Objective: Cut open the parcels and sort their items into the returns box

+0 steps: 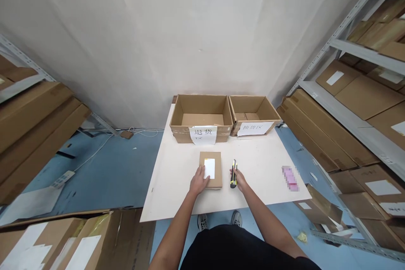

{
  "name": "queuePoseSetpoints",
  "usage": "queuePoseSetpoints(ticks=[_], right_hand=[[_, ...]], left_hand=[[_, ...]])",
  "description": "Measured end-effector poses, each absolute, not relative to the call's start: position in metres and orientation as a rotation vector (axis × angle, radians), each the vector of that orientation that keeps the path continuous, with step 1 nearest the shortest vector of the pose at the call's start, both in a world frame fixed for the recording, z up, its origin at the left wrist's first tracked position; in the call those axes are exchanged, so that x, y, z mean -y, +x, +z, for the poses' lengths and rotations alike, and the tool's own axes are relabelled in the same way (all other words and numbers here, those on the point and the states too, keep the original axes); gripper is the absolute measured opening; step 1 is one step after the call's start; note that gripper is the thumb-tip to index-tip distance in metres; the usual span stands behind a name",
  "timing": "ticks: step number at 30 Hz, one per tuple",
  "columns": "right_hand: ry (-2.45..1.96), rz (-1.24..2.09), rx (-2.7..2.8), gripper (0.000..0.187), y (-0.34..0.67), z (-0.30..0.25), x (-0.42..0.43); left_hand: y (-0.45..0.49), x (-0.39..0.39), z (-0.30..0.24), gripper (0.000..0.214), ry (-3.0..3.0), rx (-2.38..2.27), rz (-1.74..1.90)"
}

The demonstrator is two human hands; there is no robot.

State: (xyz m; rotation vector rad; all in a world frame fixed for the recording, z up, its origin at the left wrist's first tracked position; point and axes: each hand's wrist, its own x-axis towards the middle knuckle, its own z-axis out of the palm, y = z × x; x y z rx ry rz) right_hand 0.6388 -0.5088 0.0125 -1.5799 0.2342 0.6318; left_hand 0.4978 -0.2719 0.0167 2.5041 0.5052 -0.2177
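Note:
A small flat cardboard parcel [211, 168] with a white label lies on the white table [177, 177]. My left hand [198, 180] rests on its near left corner, fingers spread flat. To the right of the parcel lies a yellow and black utility knife [233, 174]. My right hand [240, 179] touches the knife's handle, fingers curled around it. The knife lies on the table surface.
Two open cardboard boxes with paper labels stand at the table's far edge, a larger one [201, 117] and a smaller one [254, 114]. A pink object [290, 178] lies at the right. Shelves with cartons flank both sides. More cartons [63, 240] sit at the near left.

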Motion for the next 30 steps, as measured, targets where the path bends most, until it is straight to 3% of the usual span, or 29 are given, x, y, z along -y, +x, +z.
queuePoseSetpoints(ticks=[6, 14, 20, 24, 26, 30], right_hand=[[-1.608, 0.714, -0.222, 0.051, 0.612, -0.01, 0.466], [-1.589, 0.571, -0.146, 0.051, 0.632, 0.04, 0.508], [-1.446, 0.814, -0.099, 0.039, 0.613, 0.055, 0.478], [-1.443, 0.846, -0.108, 0.035, 0.605, 0.054, 0.457], [-1.497, 0.827, -0.095, 0.036, 0.607, 0.054, 0.454], [-1.704, 0.796, -0.014, 0.039, 0.624, 0.056, 0.454]], left_hand=[[0.504, 0.294, -0.002, 0.085, 2.495, -0.527, -0.364], [0.523, 0.311, -0.025, 0.073, 2.32, -0.384, -0.249], [0.506, 0.264, -0.024, 0.075, 2.396, -0.682, -0.219], [0.52, 0.217, 0.004, 0.078, 2.507, -0.456, -0.054], [0.537, 0.201, 0.019, 0.087, 2.549, -0.239, -0.07], [0.562, 0.197, 0.033, 0.13, 2.682, 0.03, -0.393]])
